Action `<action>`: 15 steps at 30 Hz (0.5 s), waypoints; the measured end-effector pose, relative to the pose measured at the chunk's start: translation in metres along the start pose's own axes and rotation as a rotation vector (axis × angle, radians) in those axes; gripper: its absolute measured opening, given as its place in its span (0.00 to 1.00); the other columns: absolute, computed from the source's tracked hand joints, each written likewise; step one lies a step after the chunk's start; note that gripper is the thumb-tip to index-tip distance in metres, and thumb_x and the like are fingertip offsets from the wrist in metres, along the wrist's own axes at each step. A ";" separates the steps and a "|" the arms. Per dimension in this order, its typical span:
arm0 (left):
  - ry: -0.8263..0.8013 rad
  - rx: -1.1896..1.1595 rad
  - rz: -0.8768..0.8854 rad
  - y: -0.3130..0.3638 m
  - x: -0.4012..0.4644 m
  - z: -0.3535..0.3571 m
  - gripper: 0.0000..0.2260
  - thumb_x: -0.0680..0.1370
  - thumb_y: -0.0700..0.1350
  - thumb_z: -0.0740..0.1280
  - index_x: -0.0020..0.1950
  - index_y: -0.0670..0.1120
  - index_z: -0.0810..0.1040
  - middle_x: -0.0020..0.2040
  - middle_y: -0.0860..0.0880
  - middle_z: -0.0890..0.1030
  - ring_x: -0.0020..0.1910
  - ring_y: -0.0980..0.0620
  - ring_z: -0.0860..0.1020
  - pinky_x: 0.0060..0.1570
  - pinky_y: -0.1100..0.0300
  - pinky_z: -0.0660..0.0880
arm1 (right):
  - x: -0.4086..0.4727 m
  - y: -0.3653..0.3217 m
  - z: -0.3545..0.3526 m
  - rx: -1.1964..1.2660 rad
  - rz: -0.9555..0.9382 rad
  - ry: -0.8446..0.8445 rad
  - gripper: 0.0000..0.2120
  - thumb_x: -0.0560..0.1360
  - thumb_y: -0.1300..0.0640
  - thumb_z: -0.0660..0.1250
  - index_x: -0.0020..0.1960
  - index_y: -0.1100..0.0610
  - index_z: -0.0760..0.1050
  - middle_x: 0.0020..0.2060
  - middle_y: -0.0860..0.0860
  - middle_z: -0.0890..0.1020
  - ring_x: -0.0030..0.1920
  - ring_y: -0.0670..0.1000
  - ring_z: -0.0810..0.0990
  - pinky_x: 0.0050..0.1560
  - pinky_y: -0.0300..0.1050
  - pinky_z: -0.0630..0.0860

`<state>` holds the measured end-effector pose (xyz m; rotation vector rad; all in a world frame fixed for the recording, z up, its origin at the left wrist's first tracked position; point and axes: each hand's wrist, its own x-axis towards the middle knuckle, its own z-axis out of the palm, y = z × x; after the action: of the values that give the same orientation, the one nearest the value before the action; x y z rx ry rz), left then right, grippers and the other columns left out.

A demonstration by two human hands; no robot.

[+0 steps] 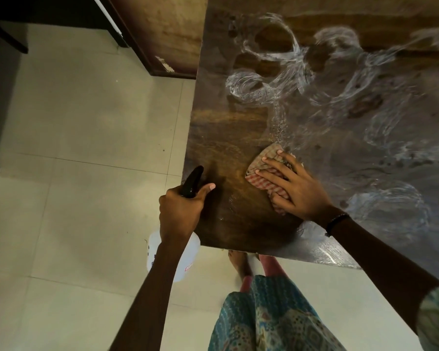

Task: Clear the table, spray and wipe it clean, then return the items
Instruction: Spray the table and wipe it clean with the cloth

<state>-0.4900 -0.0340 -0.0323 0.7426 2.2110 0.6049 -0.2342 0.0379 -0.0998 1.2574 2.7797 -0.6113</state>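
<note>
In the head view, the right hand (293,184) lies flat at centre frame, fingers spread straight, pressing a checked cloth (266,171) onto the wooden table (226,127), whose right part shows white swirled wet streaks. At lower centre-left, the left hand (181,211) grips the spray bottle (188,252) by its black trigger head, just beside the table's edge, over the tiled floor (74,122).

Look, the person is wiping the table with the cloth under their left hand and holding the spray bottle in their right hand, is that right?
Not quite: the hands are swapped. In the head view the right hand presses the checked cloth flat on the wet table, and the left hand grips the spray bottle by its black top, beside the table's edge. The rest is right.
</note>
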 end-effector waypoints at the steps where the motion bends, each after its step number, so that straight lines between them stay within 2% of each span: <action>1: -0.007 -0.018 -0.014 0.000 0.000 -0.001 0.20 0.64 0.61 0.74 0.43 0.46 0.80 0.29 0.56 0.75 0.30 0.54 0.74 0.33 0.69 0.68 | 0.012 -0.001 -0.003 0.000 0.006 0.006 0.27 0.75 0.40 0.54 0.72 0.48 0.63 0.72 0.53 0.67 0.73 0.62 0.60 0.64 0.62 0.71; 3: -0.038 -0.057 -0.026 0.001 -0.001 -0.003 0.20 0.63 0.61 0.75 0.41 0.45 0.80 0.31 0.54 0.79 0.34 0.52 0.77 0.36 0.67 0.69 | 0.041 -0.007 -0.010 0.001 0.033 0.020 0.27 0.75 0.40 0.54 0.72 0.48 0.65 0.72 0.53 0.67 0.73 0.62 0.59 0.63 0.61 0.72; 6: -0.060 -0.113 -0.007 0.005 -0.002 -0.007 0.16 0.63 0.61 0.74 0.43 0.53 0.80 0.32 0.53 0.81 0.36 0.53 0.79 0.37 0.67 0.69 | 0.090 -0.031 -0.011 -0.011 0.042 0.015 0.27 0.76 0.40 0.55 0.72 0.47 0.64 0.73 0.53 0.64 0.74 0.62 0.56 0.66 0.63 0.69; 8: -0.045 -0.159 -0.016 0.008 0.000 -0.008 0.14 0.61 0.63 0.74 0.40 0.58 0.79 0.30 0.54 0.80 0.32 0.56 0.78 0.36 0.65 0.70 | 0.121 -0.056 -0.005 -0.034 -0.021 -0.006 0.27 0.76 0.40 0.56 0.73 0.45 0.62 0.74 0.53 0.63 0.75 0.63 0.54 0.67 0.65 0.66; 10: -0.032 -0.190 -0.037 0.009 0.001 -0.010 0.14 0.60 0.63 0.75 0.38 0.57 0.79 0.27 0.55 0.79 0.27 0.57 0.75 0.34 0.62 0.71 | 0.139 -0.086 0.008 -0.044 -0.128 -0.024 0.25 0.75 0.41 0.57 0.72 0.44 0.64 0.74 0.51 0.62 0.75 0.62 0.53 0.70 0.65 0.62; 12: -0.033 -0.183 -0.030 0.010 0.002 -0.008 0.17 0.61 0.62 0.76 0.43 0.54 0.81 0.29 0.54 0.80 0.27 0.56 0.73 0.38 0.60 0.72 | 0.136 -0.105 0.019 -0.046 -0.208 -0.072 0.24 0.76 0.40 0.56 0.69 0.44 0.67 0.75 0.47 0.61 0.76 0.59 0.50 0.72 0.61 0.61; 14: -0.032 -0.163 -0.007 0.013 0.001 -0.009 0.19 0.62 0.61 0.76 0.47 0.52 0.82 0.31 0.52 0.80 0.29 0.55 0.74 0.38 0.61 0.73 | 0.105 -0.103 0.024 -0.054 -0.296 -0.084 0.23 0.75 0.41 0.57 0.68 0.46 0.69 0.72 0.50 0.66 0.75 0.60 0.56 0.70 0.60 0.63; 15: -0.028 -0.167 -0.001 0.015 0.001 -0.010 0.19 0.61 0.61 0.76 0.46 0.52 0.83 0.31 0.53 0.80 0.30 0.55 0.75 0.37 0.62 0.72 | 0.086 -0.095 0.022 -0.060 -0.352 -0.064 0.23 0.75 0.42 0.58 0.68 0.46 0.68 0.70 0.52 0.69 0.73 0.62 0.60 0.69 0.61 0.65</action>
<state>-0.4933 -0.0242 -0.0179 0.6591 2.1055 0.7632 -0.3639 0.0353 -0.1042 0.7271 2.9603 -0.5638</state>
